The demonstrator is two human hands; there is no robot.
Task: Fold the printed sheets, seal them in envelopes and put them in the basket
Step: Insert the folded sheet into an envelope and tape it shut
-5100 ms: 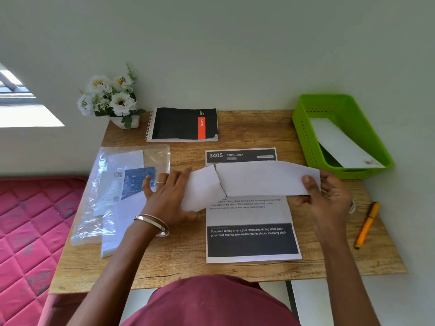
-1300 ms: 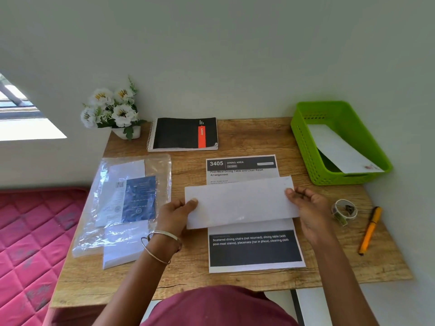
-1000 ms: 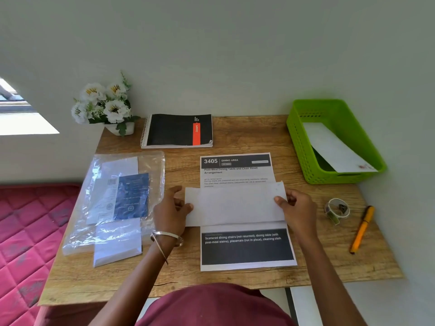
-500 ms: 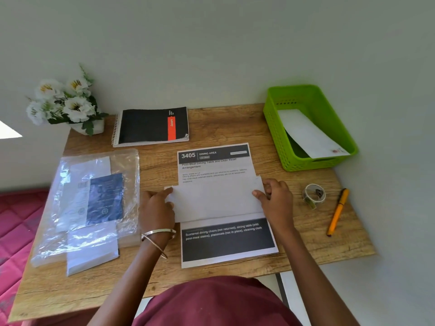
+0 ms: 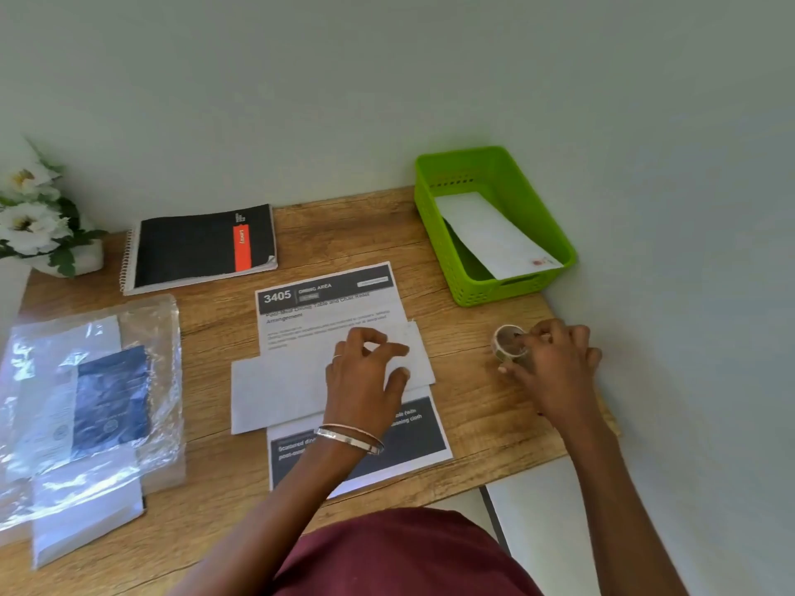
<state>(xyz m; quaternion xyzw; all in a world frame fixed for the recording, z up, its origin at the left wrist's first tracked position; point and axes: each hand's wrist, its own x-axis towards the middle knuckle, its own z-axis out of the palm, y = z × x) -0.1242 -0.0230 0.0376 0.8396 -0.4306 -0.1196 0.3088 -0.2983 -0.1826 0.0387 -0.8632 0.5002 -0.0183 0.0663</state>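
My left hand (image 5: 365,380) rests on the envelope (image 5: 279,389), fingers loosely curled with tips on the paper; my right hand (image 5: 555,363) pinches the tape (image 5: 507,344) at its fingertips.

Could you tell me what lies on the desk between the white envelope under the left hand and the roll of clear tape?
Only bare wooden desk separates the white envelope from the clear tape roll, as the head view shows.
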